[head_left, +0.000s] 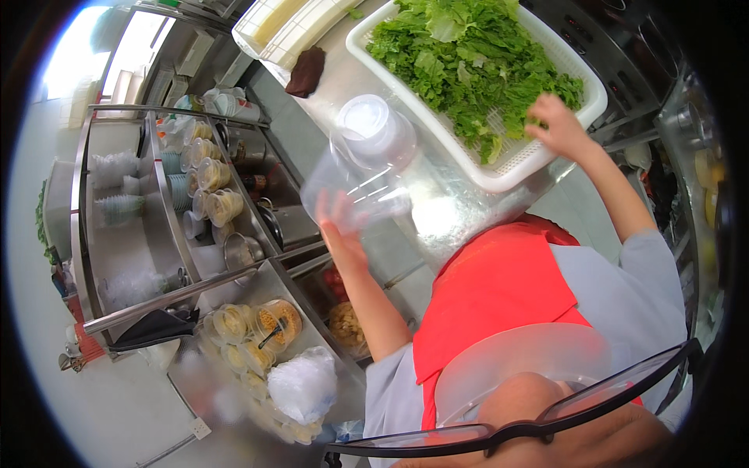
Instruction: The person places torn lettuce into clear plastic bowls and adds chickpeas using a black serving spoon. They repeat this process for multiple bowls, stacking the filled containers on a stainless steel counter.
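Note:
My left hand grips a clear plastic container, blurred and see-through, its fingers showing at the near side. Just beyond it a stack of clear round tubs stands on the metal counter. Over the right side of a white basket hangs my right hand, fingers curled and apart with nothing visible between them. Chopped green lettuce heaps up in the basket, close to my right fingertips.
A dark brown cloth lies by a white tray at the far left of the metal counter. On the left, metal shelving holds several lidded tubs. A white plastic bag rests among more tubs at lower left.

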{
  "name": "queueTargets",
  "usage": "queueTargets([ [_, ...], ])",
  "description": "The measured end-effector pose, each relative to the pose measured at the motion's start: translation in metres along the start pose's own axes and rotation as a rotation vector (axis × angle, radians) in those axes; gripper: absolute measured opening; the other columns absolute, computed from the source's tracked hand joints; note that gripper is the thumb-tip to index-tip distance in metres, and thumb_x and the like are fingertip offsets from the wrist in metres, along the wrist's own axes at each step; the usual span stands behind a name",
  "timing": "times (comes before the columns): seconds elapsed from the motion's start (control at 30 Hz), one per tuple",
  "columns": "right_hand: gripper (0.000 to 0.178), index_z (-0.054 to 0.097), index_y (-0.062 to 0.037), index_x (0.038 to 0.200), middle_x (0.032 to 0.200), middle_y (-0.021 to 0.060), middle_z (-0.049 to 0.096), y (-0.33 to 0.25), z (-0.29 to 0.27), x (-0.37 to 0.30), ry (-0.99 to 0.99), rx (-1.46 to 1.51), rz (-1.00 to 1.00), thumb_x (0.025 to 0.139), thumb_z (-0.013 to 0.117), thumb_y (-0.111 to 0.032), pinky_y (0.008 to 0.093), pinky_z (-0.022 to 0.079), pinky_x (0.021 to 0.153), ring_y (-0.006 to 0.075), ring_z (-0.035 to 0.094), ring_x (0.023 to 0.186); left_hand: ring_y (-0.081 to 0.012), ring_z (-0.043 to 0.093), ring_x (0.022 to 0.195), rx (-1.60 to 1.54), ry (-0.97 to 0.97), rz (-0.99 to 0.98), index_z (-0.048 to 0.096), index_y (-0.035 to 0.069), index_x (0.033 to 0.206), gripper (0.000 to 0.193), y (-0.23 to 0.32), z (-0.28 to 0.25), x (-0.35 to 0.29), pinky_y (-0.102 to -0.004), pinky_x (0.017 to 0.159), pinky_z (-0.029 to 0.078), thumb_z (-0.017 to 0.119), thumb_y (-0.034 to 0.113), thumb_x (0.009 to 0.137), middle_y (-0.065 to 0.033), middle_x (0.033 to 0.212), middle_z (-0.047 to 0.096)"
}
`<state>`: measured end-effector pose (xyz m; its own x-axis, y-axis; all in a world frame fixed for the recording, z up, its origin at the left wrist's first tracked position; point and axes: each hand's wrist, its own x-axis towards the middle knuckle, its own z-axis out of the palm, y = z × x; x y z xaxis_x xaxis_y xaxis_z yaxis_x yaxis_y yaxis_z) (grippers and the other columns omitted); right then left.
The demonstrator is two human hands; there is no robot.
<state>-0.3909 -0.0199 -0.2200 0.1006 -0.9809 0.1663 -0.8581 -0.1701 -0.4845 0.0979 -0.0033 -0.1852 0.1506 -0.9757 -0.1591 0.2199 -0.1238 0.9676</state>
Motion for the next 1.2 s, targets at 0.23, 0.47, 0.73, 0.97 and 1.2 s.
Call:
queueTargets([
  [0.23,0.052,0.065,-0.0117,0.131,0.128,0.0145,0.060,0.055,0.018,0.071,-0.068,-0.246,0.367,0.082,0.080,-0.013,0.0446,0.052,0.095,0.0370,0.062,0.114,-0.0402,0.070,0.106,-0.381,-0.173,-0.838,0.042,-0.006,0.146,0.094,-0.127,0.002,-0.061,-0.0449,0.078,0.064,0.039,0.075,0.098,-0.0291,0.129,0.062],
  [0.47,0.035,0.068,-0.0056,0.124,0.099,0.0057,0.069,0.020,-0.023,0.067,0.162,0.260,0.021,0.089,0.071,-0.001,0.0317,0.051,0.070,0.0193,0.065,0.083,-0.0341,0.068,0.104,0.323,0.170,-0.515,0.050,-0.002,0.141,0.077,-0.146,-0.011,-0.069,-0.0432,0.077,0.061,0.041,0.064,0.103,-0.0223,0.126,0.064],
  [0.73,0.030,0.069,-0.0082,0.122,0.095,-0.0016,0.073,-0.095,-0.040,0.024,-0.134,1.027,0.084,0.092,0.072,-0.006,0.0200,0.047,0.056,0.0036,0.064,0.074,-0.0333,0.057,0.129,0.547,0.008,-0.194,0.046,0.000,0.149,0.061,-0.145,0.016,-0.086,-0.0419,0.103,0.048,0.060,0.035,0.101,-0.0228,0.144,0.055],
  [0.97,0.044,0.065,-0.0075,0.129,0.098,0.0131,0.074,-0.190,0.067,-0.018,-0.331,0.416,-0.339,0.086,0.074,-0.008,0.0425,0.057,0.079,0.0358,0.071,0.088,-0.0286,0.054,0.133,0.358,0.075,-0.186,0.049,-0.007,0.144,0.044,-0.166,0.015,-0.091,-0.0375,0.111,0.041,0.048,0.016,0.106,-0.0240,0.144,0.056],
  [1.2,0.047,0.066,-0.0130,0.129,0.115,0.0129,0.068,-0.108,0.041,0.039,-0.320,-0.043,-0.004,0.084,0.078,-0.012,0.0442,0.054,0.093,0.0328,0.066,0.111,-0.0389,0.054,0.129,0.635,0.140,-0.050,0.050,-0.004,0.143,0.048,-0.155,0.020,-0.098,-0.0440,0.112,0.040,0.058,0.010,0.098,-0.0261,0.141,0.054],
])
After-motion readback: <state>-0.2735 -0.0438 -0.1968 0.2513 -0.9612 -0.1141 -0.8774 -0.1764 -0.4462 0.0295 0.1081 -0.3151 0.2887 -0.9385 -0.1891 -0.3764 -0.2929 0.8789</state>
